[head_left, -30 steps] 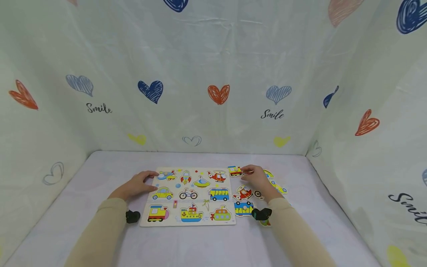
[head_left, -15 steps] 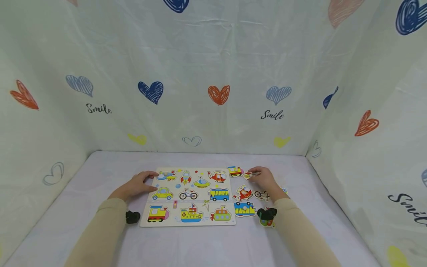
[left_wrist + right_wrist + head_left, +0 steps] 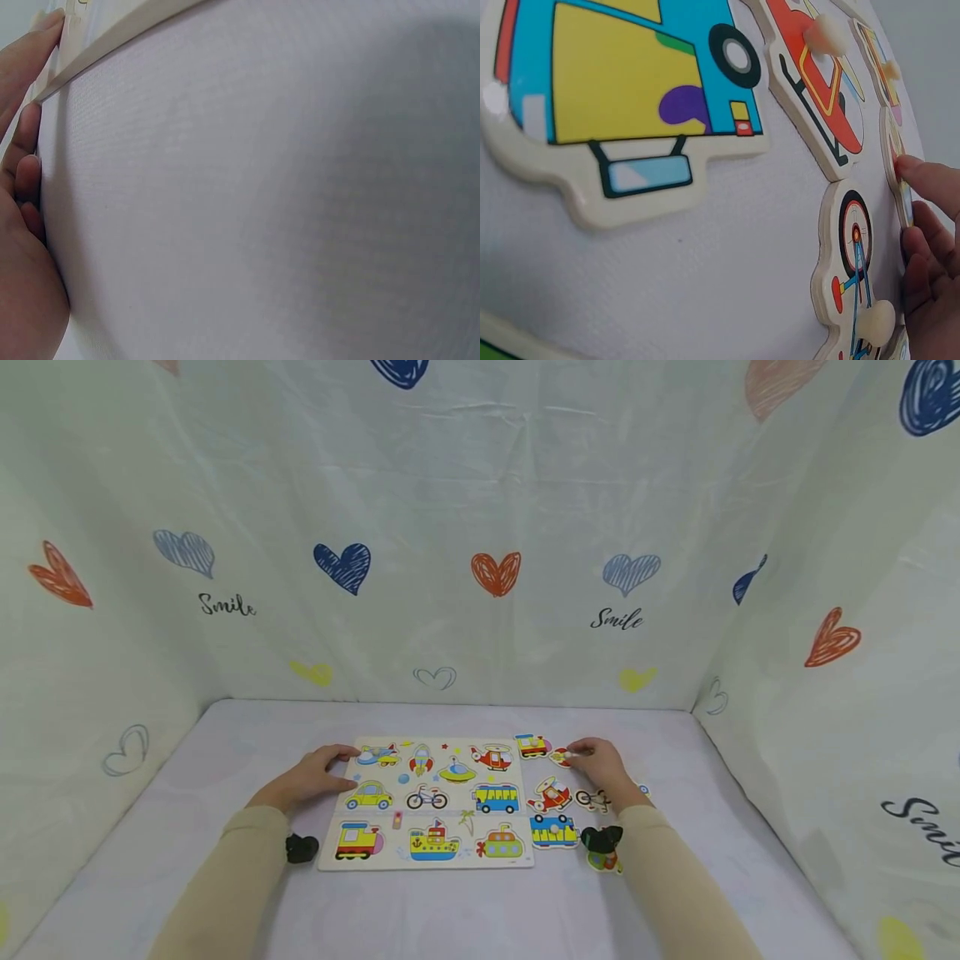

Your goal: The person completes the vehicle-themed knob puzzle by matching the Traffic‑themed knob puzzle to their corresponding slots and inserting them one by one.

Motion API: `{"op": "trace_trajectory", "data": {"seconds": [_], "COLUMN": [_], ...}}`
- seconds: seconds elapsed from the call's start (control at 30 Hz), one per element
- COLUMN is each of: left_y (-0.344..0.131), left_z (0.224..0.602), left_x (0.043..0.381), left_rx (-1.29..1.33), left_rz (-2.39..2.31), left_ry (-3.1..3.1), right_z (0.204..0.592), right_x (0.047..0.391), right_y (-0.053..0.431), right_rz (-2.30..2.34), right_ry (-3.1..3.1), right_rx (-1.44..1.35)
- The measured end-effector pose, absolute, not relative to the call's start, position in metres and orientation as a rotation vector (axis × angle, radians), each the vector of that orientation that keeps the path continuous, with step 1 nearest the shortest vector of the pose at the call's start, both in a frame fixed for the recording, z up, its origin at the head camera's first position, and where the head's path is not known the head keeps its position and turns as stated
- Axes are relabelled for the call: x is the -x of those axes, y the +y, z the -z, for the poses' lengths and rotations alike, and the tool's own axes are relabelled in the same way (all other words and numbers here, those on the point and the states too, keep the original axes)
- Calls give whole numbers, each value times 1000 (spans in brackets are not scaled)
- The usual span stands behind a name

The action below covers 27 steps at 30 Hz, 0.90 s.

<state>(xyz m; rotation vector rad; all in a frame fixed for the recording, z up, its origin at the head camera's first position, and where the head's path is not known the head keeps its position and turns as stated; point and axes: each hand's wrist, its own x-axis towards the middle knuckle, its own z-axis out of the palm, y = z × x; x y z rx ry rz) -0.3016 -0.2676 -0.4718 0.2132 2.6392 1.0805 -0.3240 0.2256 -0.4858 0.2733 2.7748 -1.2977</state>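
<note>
A wooden peg puzzle board [image 3: 405, 860] printed with vehicles lies flat on the table. My left hand [image 3: 306, 778] holds its left edge; in the left wrist view the thumb [image 3: 49, 26] lies over the rim, with the other fingers curled beside the edge. Right of the board, my right hand [image 3: 602, 770] pinches a small red-and-yellow puzzle piece [image 3: 558, 757], its fingertips at the piece's top; its picture is largely covered. Beside that piece lies a train piece [image 3: 532, 745]. Nearer me are a helicopter piece [image 3: 551, 796], a bicycle piece [image 3: 856, 281] and an upside-down bus piece [image 3: 553, 833].
Another colourful puzzle piece [image 3: 602, 861] lies partly hidden beneath the right wrist's black device [image 3: 602, 839]. A blue-and-white bit of a piece [image 3: 643, 790] shows beyond the right sleeve. White curtains [image 3: 420, 635] with hearts enclose the back and sides of the table [image 3: 420, 910].
My right hand has moved rightward from beside the train piece to the small piece, where it has stayed for the last half second. The left hand keeps its place on the board.
</note>
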Motion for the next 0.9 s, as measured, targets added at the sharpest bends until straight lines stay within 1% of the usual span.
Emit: {"op": "trace_trajectory", "data": {"seconds": [0.63,0.9], "left_y": [-264,-264], "left_z": [469,468], "left_x": [297,298], "left_rx": [-205,-209], "left_rz": [-1076,-1078], "left_ry": [2647,2643], "right_z": [485,487], "right_x": [324,324], "right_y": [220,220], "right_rz": [1208,1170], "right_ry": [2868,2917], "right_rx": [-359,-340]}}
